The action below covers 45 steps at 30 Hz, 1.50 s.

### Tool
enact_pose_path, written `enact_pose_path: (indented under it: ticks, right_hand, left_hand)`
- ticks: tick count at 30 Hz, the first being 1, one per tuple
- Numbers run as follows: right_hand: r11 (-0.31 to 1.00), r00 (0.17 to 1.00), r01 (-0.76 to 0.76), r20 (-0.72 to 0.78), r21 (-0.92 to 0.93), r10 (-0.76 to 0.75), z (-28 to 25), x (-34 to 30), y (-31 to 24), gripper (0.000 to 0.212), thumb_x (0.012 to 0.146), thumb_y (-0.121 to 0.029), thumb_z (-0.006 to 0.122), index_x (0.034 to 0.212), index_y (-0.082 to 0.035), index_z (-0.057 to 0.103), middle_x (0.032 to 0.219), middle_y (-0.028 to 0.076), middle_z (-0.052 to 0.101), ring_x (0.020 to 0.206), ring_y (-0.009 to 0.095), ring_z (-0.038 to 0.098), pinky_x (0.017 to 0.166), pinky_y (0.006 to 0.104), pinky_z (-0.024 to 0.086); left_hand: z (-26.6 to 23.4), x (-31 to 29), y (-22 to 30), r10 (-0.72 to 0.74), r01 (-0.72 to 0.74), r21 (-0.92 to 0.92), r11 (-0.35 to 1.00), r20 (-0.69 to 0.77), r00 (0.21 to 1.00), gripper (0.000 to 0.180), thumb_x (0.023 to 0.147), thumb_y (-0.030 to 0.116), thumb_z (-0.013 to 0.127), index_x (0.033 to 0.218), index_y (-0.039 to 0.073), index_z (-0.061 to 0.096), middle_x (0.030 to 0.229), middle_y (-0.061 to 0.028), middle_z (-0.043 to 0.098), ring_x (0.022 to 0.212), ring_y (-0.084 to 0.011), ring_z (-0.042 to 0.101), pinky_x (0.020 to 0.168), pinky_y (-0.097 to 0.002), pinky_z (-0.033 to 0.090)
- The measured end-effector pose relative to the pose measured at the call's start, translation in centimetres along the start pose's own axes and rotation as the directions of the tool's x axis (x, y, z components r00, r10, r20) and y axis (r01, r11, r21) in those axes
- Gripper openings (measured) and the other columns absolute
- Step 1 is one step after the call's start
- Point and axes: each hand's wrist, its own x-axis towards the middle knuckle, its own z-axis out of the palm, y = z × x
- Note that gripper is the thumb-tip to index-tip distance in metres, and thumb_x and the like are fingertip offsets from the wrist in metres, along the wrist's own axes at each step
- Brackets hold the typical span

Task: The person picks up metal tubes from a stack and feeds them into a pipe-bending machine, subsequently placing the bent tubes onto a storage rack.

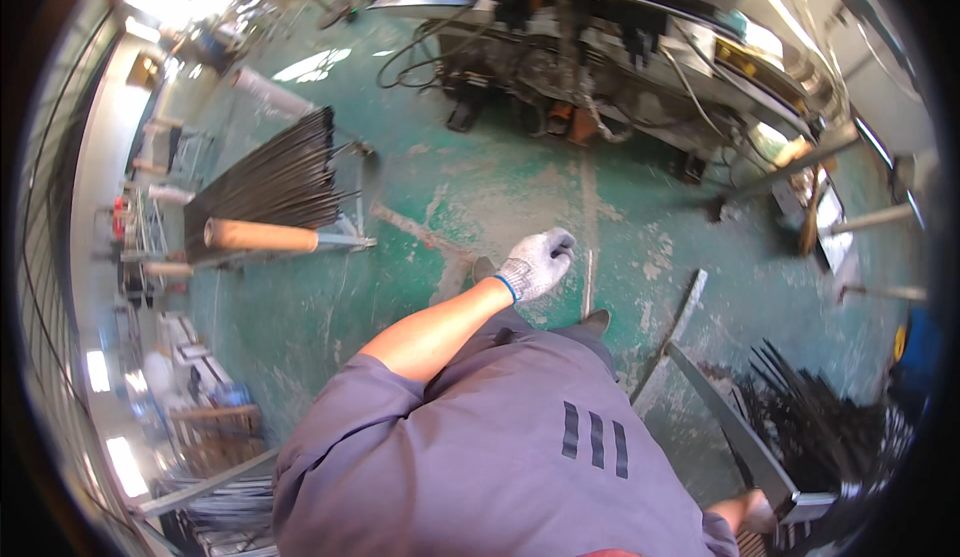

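Observation:
My left hand [541, 263], in a white knit glove with a blue cuff edge, hangs in front of my body above the green floor. Its fingers curl loosely inward, and nothing shows in them. At the lower right, my right hand [757, 513] is beside the grey metal bar of a stand [735, 422]. That bar's end and the picture's dark rim partly hide it, so its fingers cannot be made out. Close to it lies a bundle of thin black rods [800, 397], fanned out within the stand.
Left of me, a rack holds many long dark rods [270, 182], with a tan roller [262, 236] at its near end. A large machine [600, 67] with hoses and cables spans the far side. Another metal stand [215, 482] is at lower left. A broom [808, 217] leans at right.

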Motion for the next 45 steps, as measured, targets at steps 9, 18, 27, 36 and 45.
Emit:
enact_pose_path:
  ticks: [9,18,27,36,45]
  right_hand:
    - [0.953,0.651,0.304,0.728,0.010,-0.215,3.7,-28.2,-20.5,0.058,0.082,-0.033,0.083,0.130,-0.004,0.070,0.127,0.015,0.075,0.117,0.030,0.072,0.096,0.0398,0.056]
    - [0.423,0.195,0.711,0.420,0.561,-0.886,0.9,-48.5,-50.1,0.043,0.090,-0.021,0.075,0.126,0.002,0.067,0.113,0.023,0.076,0.105,0.037,0.074,0.095,0.0425,0.056]
    - [-0.156,-0.507,0.733,0.380,0.662,-0.774,-6.7,-86.4,-66.0,0.057,0.090,-0.030,0.076,0.138,-0.002,0.062,0.133,0.023,0.069,0.125,0.040,0.065,0.106,0.0458,0.051]
    - [-0.460,-0.748,0.582,0.219,0.670,-0.627,-6.3,-120.3,-76.9,0.090,0.076,-0.034,0.090,0.147,-0.001,0.046,0.144,0.021,0.056,0.133,0.039,0.053,0.112,0.0466,0.046]
    - [-0.601,-0.758,0.652,0.359,0.463,-0.545,-7.1,-134.7,-75.5,0.088,0.071,-0.051,0.093,0.132,-0.002,0.054,0.138,0.020,0.058,0.131,0.037,0.054,0.113,0.0471,0.044]
  left_hand:
    - [-31.3,-6.1,-15.9,0.037,0.193,0.315,0.929,-0.598,0.800,0.018,0.096,0.008,0.068,0.113,0.008,0.069,0.098,-0.0155,0.076,0.091,-0.0287,0.076,0.082,-0.0384,0.060]
    - [-67.4,-25.6,-33.4,-0.075,0.813,0.120,0.570,-0.977,0.198,0.039,0.092,0.034,0.067,0.118,0.006,0.072,0.112,-0.0219,0.076,0.108,-0.0398,0.072,0.098,-0.0457,0.055]
    - [-72.5,-31.3,-46.0,-0.246,0.710,-0.189,0.678,-0.969,-0.024,0.044,0.098,0.038,0.068,0.124,0.003,0.066,0.118,-0.0229,0.073,0.113,-0.0397,0.070,0.099,-0.0455,0.054]
    - [-76.0,-28.7,-45.4,-0.293,0.654,-0.303,0.693,-0.947,-0.128,0.029,0.098,0.020,0.070,0.119,0.000,0.068,0.107,-0.0181,0.073,0.096,-0.0310,0.072,0.088,-0.0400,0.057]
    - [-76.8,-28.0,-44.9,-0.267,0.636,-0.284,0.718,-0.956,-0.124,0.039,0.087,-0.002,0.051,0.123,-0.008,0.068,0.115,-0.0226,0.071,0.102,-0.0321,0.071,0.093,-0.0393,0.056]
